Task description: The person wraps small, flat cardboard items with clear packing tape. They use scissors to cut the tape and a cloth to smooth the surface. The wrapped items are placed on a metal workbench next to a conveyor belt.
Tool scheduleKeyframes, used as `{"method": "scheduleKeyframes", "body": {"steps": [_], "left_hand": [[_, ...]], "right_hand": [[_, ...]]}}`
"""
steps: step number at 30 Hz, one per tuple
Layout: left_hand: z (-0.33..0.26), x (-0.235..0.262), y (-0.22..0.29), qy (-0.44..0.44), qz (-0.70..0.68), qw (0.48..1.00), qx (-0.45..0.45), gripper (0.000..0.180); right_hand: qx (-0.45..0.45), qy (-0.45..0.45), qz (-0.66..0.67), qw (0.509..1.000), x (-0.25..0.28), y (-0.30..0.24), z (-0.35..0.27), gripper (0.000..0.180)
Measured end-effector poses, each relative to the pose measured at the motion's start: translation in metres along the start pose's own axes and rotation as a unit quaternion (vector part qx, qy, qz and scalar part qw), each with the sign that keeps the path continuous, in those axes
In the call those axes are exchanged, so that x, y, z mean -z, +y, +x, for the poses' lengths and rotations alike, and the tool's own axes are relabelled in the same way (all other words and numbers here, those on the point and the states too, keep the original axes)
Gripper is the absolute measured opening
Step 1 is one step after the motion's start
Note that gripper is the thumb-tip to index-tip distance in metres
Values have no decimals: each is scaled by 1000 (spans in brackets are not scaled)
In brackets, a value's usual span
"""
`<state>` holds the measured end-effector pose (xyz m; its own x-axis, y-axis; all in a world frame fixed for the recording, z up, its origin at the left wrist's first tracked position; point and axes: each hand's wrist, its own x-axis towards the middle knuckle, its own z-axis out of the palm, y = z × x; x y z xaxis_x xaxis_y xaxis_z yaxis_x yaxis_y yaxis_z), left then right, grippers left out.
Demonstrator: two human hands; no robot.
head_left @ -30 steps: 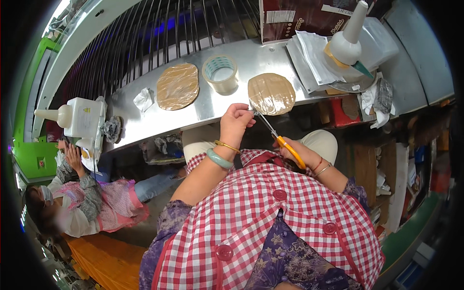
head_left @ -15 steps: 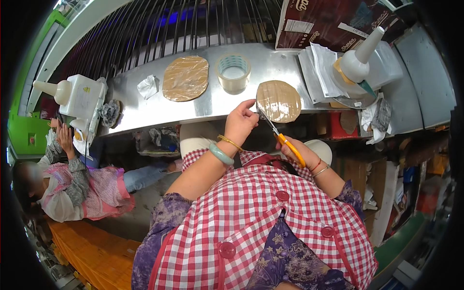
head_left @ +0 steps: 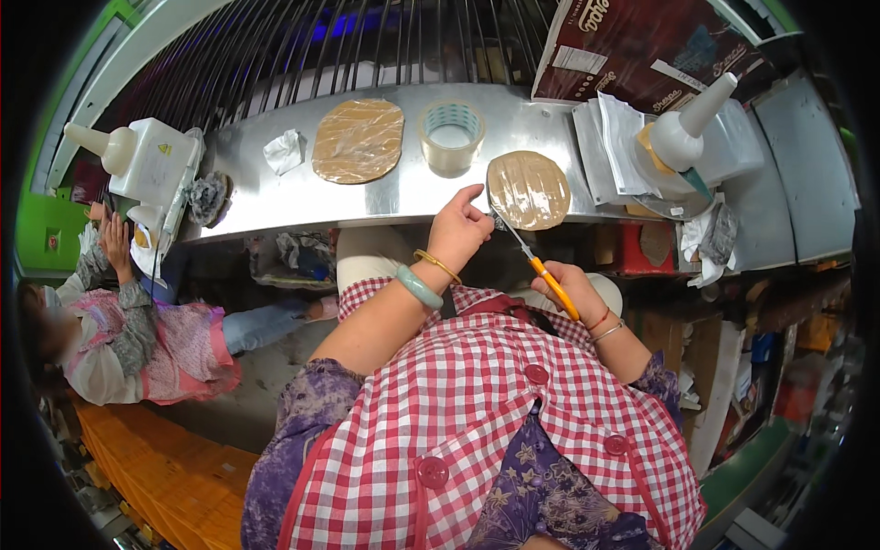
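Right hand (head_left: 579, 286) holds scissors (head_left: 553, 286) near left hand (head_left: 458, 227).

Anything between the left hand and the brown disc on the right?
Partly: the tips of the orange-handled scissors reach between the left hand and the lower-left edge of the brown disc. Higher up, nothing visible separates them.

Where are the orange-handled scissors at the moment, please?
In the head view, the scissors are just right of centre in the right hand, their blades near the left hand and the right brown cardboard piece.
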<state>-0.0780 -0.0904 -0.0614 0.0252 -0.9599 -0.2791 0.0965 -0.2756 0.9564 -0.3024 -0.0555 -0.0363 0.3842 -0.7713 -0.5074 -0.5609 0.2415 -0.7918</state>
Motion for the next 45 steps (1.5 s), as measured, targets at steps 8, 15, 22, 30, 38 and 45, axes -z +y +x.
{"method": "scheduleKeyframes", "body": {"steps": [8, 15, 22, 30, 38, 45], "left_hand": [[-13, 20, 1, -42, 47, 998, -3, 40], [-74, 135, -5, 76, -65, 989, 111, 18], [-76, 272, -146, 323, -281, 889, 166, 10], [10, 339, -219, 233, 281, 884, 292, 26], [61, 399, -226, 99, 577, 765, 269, 32], [78, 395, -222, 107, 548, 786, 265, 31]], "right_hand": [[-55, -12, 53, 997, 4, -4, 4, 35], [62, -45, -54, 996, -3, 1, 14, 31], [42, -71, -21, 996, 4, -19, 18, 21], [-30, -96, -30, 994, 4, -32, 7, 19], [-51, -121, -25, 991, -9, -58, 8, 38], [-64, -147, 7, 987, -19, -93, 0, 52]]}}
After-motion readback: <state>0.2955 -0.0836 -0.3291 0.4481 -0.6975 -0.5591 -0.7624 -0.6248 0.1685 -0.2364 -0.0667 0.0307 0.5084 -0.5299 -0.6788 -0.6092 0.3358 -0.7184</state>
